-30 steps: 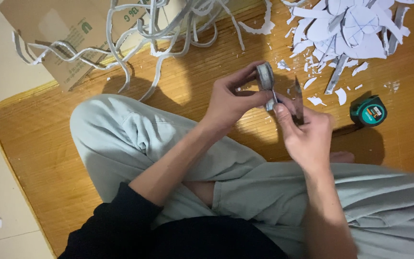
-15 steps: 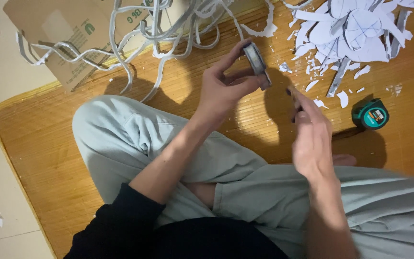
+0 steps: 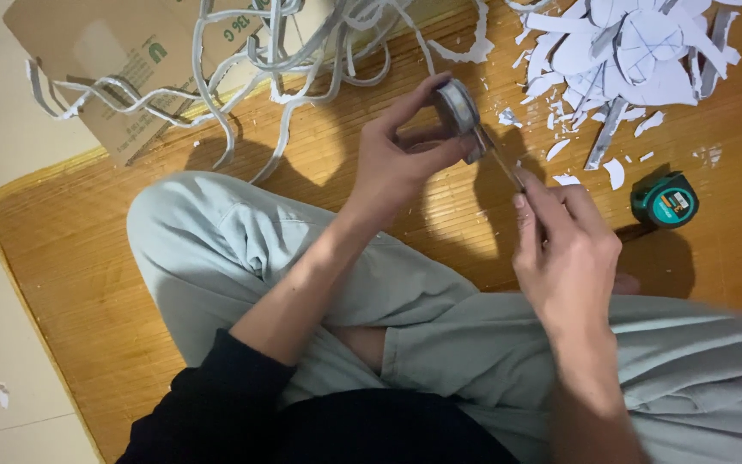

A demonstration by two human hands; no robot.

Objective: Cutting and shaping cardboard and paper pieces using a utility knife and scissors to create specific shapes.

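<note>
— What is lying on the bamboo mat [image 3: 88,283]?
— A green tape measure [image 3: 665,201] is sitting at the right; white cut-out scraps [image 3: 637,51] are piling at the top right.
— And up top?
— Grey-white strips [image 3: 242,77] are tangling over a flattened cardboard box [image 3: 105,51], which is overhanging the pale floor [image 3: 2,361].

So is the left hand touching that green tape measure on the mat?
Apart. The head view shows the left hand gripping a roll of tape, while the green tape measure lies on the mat past the right hand.
</note>
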